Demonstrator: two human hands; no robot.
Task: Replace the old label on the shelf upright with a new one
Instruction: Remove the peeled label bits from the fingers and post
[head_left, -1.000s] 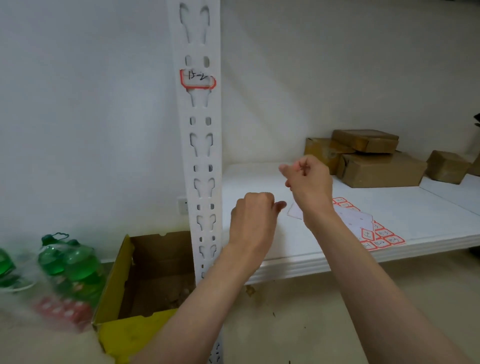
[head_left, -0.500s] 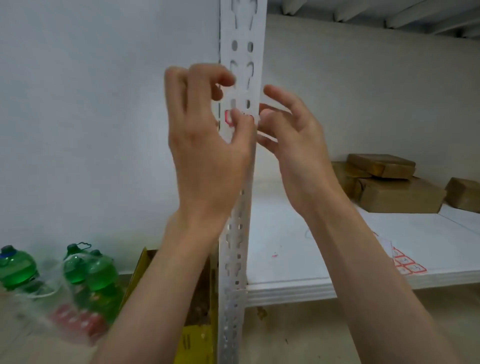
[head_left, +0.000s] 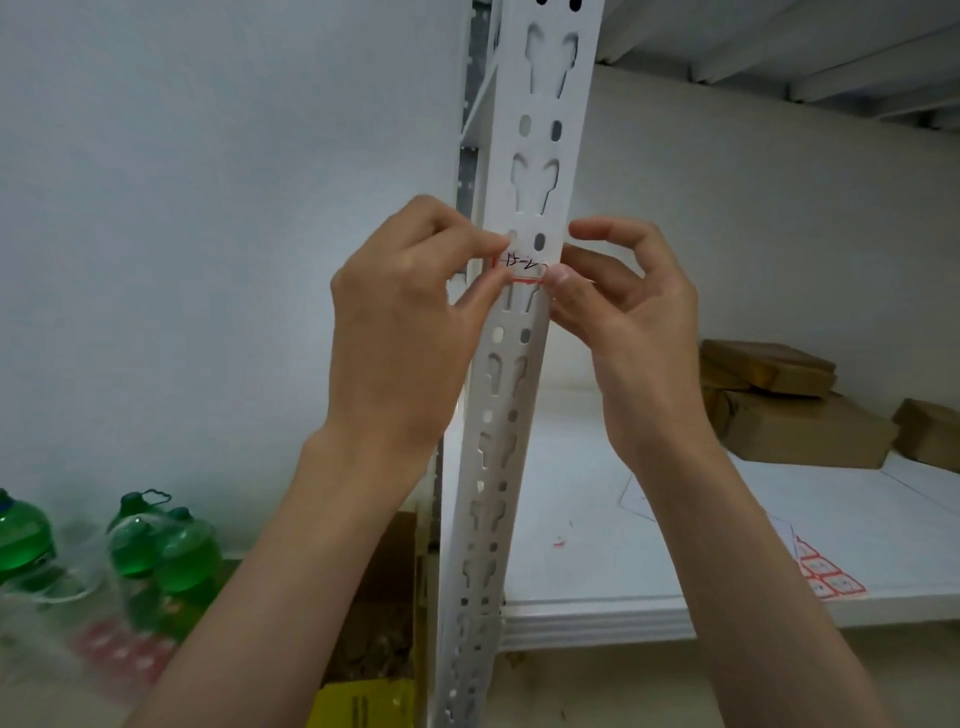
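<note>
A white perforated shelf upright (head_left: 519, 395) runs up the middle of the view. On it sticks a small red-bordered label (head_left: 521, 266) with black handwriting. My left hand (head_left: 400, 317) pinches the label's left edge between thumb and fingertips. My right hand (head_left: 623, 312) touches the label's right edge with its thumb tip, its other fingers curled apart. A sheet of red-bordered blank labels (head_left: 826, 574) lies on the white shelf board (head_left: 587, 519) at the lower right.
Brown cardboard parcels (head_left: 789, 410) sit at the back right of the shelf. Green bottles in clear wrap (head_left: 156, 551) stand on the floor at the left. A yellow cardboard box (head_left: 374, 696) sits at the foot of the upright.
Both hands rose from above the shelf board to the label on the upright and now close on its two edges. The camera tilted upward.
</note>
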